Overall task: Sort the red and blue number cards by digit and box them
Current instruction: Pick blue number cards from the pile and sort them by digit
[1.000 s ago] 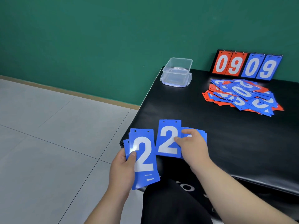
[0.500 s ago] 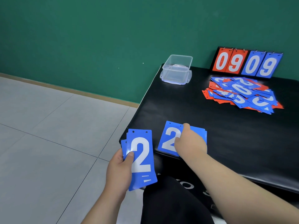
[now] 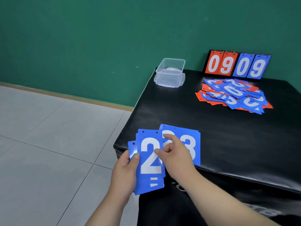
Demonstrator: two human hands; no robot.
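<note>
My left hand (image 3: 125,170) grips a stack of blue cards (image 3: 150,162) whose top card shows a white 2, held just off the black table's near left corner. My right hand (image 3: 177,159) is beside it, thumb tip on the top card's right edge and index finger stretched out, with nothing in its grasp. Behind that hand, blue cards lie on the table (image 3: 211,136): one showing a 3 (image 3: 193,144) and another beside it mostly hidden by my fingers. A mixed heap of red and blue cards (image 3: 234,95) lies at the far right. A clear plastic box (image 3: 170,71) stands at the far left corner.
A flip scoreboard (image 3: 236,66) reading 09 in red and 09 in blue stands against the green wall behind the heap. The box rests on its lid (image 3: 183,79). Grey tiled floor lies to the left of the table edge.
My right hand laid the blue 2 card on the table next to the 3 card, then moved back left to the stack in my left hand.
</note>
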